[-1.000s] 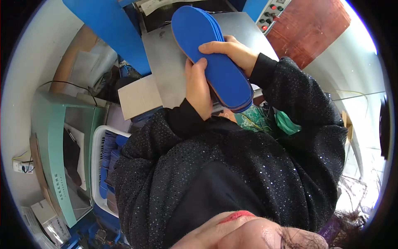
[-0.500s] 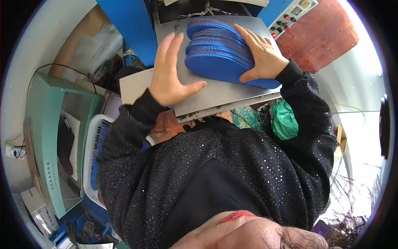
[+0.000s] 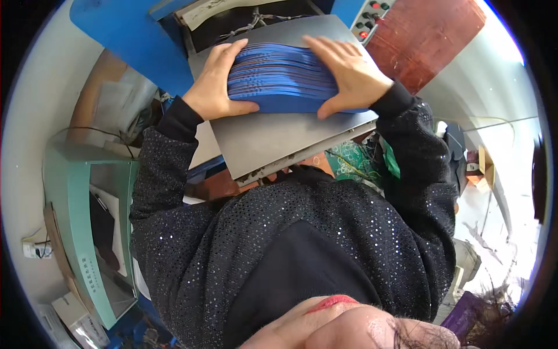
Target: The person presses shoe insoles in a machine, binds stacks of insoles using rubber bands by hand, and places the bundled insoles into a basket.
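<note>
A thick stack of flat blue insoles (image 3: pixel 282 75) lies on the grey metal plate (image 3: pixel 256 142) in front of me, its layered edges lined up in a near-even block. Around the stack's left end my left hand (image 3: pixel 216 87) is closed, thumb along the near side and fingers at the far side. At the other end, my right hand (image 3: pixel 354 78) takes hold with its thumb in front and its fingers reaching over the back; those fingertips are slightly blurred. The palms face each other with the stack between them.
Behind the plate stands a blue machine (image 3: pixel 125 43) with bundled wires (image 3: pixel 256 20). A button panel (image 3: pixel 367 22) and a red-brown board (image 3: pixel 427 43) are at the right. On the left is a green open-fronted cabinet (image 3: pixel 78 186). Patterned green cloth (image 3: pixel 351 160) shows below the plate.
My left hand has moved in from open air onto the stack's left end. The fanned insoles are now squared into a more even block. The view has shifted a little.
</note>
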### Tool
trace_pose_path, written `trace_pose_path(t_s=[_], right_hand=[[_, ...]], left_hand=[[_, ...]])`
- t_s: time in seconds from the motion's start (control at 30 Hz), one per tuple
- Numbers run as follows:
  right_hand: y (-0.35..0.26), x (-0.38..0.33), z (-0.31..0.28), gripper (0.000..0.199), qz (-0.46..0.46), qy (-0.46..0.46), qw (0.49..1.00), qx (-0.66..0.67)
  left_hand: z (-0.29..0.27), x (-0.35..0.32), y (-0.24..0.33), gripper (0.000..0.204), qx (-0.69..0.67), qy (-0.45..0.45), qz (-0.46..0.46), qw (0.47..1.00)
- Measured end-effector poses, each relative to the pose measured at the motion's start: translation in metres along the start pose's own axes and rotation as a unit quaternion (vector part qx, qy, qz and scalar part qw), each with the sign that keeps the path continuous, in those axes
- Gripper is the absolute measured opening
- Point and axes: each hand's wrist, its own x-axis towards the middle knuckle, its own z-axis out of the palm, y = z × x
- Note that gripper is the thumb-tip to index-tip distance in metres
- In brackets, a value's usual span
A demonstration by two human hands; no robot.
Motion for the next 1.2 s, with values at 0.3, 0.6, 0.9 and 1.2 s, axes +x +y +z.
trace_pose_path(t_s=[0.3,0.6,0.9,1.2], right_hand=[[0.025,-0.036,0.050,0.090,0.254,0.234,0.751,0.563],[0.053,-0.032,0.050,0.077,0.203,0.134,0.896,0.371],[-0.018,0.016,-0.019,0.097,-0.048,0.143,0.985,-0.081],[-0.010,0.025,0.004,0.127,-0.025,0.019,0.997,-0.064]], left_hand=[[-0.005,-0.005,-0.006,0.115,-0.018,0.003,-0.005,1.000],[-0.002,-0.001,-0.003,0.106,-0.009,0.010,-0.002,1.000],[0.004,0.006,0.001,0.101,-0.011,0.008,0.008,1.000],[0.006,0.007,0.003,0.100,-0.022,-0.001,-0.012,1.000]])
